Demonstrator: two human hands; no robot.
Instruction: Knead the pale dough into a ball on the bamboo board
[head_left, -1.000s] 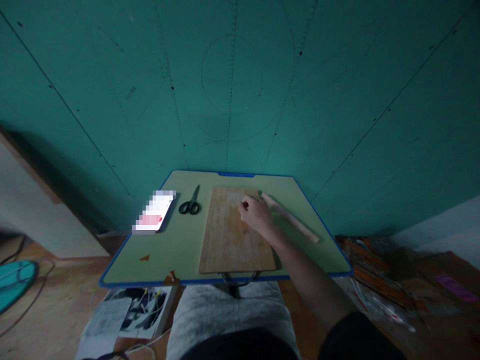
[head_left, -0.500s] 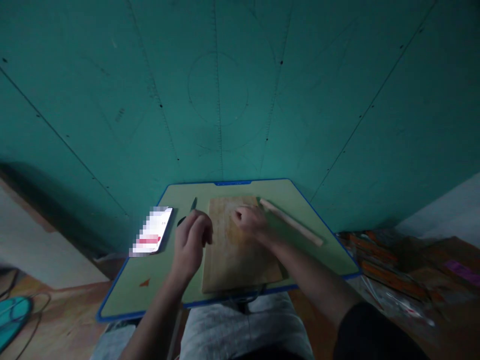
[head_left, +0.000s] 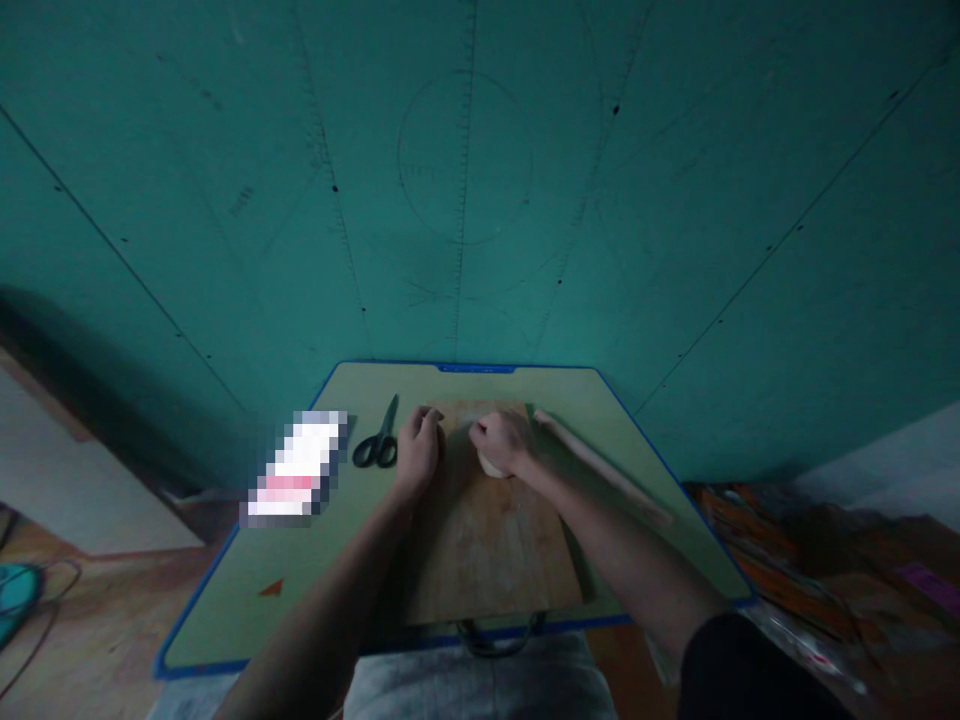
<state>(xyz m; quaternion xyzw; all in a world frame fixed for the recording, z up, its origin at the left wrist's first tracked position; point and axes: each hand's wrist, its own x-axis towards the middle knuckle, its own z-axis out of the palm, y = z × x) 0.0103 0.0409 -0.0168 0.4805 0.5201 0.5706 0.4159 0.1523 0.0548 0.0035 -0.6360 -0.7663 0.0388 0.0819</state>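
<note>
A wooden board lies in the middle of a small green table with a blue rim. My right hand is closed over a pale lump of dough near the board's far end. The lump shows only below the fingers. My left hand rests on the board's far left edge with its fingers curled over it. A wooden rolling pin lies just right of the board.
Black scissors and a lit phone lie on the table to the left. Small orange scraps sit near the front left. A teal wall stands close behind. Clutter covers the floor at right.
My left hand has come into view and settled on the board's left edge. The right hand has drawn slightly nearer and now covers the pale lump.
</note>
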